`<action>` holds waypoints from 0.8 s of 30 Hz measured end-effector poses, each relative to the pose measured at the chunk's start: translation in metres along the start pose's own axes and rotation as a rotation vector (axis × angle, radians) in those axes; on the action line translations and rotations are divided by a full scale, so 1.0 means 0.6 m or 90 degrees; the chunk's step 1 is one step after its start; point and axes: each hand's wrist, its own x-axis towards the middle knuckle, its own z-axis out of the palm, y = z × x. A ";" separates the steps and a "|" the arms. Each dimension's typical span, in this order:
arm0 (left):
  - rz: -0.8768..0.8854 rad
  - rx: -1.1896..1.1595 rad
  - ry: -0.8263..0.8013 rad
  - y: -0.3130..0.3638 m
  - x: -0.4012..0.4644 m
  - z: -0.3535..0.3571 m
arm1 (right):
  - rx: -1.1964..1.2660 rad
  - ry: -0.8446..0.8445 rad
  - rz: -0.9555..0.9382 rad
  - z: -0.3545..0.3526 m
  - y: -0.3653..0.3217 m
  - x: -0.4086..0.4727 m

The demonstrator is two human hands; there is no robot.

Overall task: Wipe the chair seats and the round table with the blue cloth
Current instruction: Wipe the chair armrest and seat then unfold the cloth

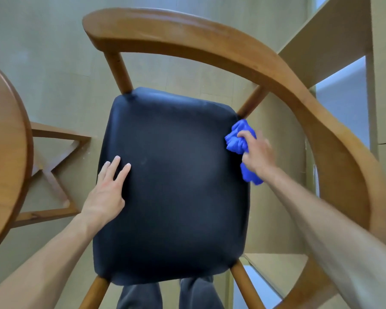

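The dark chair seat [172, 186] is being wiped; the left hand [108, 190] is lying flat on it, grip released; the right hand [257, 153] is clenching the blue cloth [236, 139] at its far right edge, probably needing an inward sweep next.

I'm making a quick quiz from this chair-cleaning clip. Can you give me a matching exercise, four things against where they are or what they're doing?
Things:
1. blue cloth
2. left hand
3. round table
4. chair seat

Places or states:
A. at the left edge of the view
B. bunched in the right hand, at the seat's right edge
C. black, padded, in a wooden frame
D. flat on the seat, fingers straight

Pairs: 1-B, 2-D, 3-A, 4-C
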 end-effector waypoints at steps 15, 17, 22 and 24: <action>0.073 -0.115 0.057 -0.039 0.004 -0.003 | -0.142 0.020 -0.537 0.081 -0.277 -0.077; 0.074 -0.121 0.069 -0.046 0.000 -0.001 | -0.117 0.077 -0.368 0.063 -0.340 0.018; -0.021 -0.211 0.117 -0.041 -0.005 -0.011 | -0.054 0.057 -0.257 0.088 -0.400 -0.020; -0.055 -0.233 0.139 -0.041 -0.002 -0.019 | -0.012 0.006 -0.438 0.130 -0.373 -0.152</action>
